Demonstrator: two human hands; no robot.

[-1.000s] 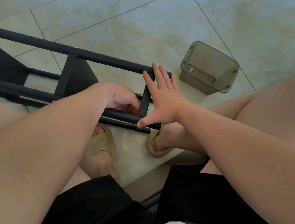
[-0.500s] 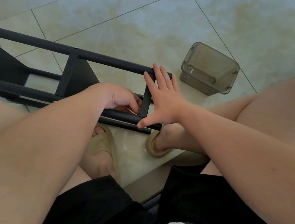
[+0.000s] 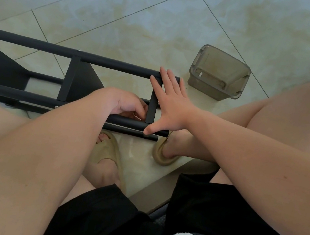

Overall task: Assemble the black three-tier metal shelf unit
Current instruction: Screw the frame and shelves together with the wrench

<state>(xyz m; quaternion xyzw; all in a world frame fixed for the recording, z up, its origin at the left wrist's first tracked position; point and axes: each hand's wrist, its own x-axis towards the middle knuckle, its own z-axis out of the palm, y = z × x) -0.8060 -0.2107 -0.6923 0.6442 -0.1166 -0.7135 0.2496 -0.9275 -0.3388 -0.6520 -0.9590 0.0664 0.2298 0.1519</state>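
Black metal shelf frame (image 3: 117,66) lies on its side from nine o'clock to the middle of the head view, above the tiled floor (image 3: 147,12) and before the person's knees. The right hand (image 3: 171,103) is spread flat with straight fingers, pressing the end crossbar (image 3: 153,104) and bridging both rails. The left hand (image 3: 125,104) is curled inside the frame at the crossbar's six o'clock joint; whether it pinches a fastener or tool I cannot tell. Probably best to keep the flat palm holding the bar square while the left works the joint in small turns. A smoky plastic bin (image 3: 217,74) stands at one o'clock. Against the earlier frames, hands and frame sit practically unchanged.
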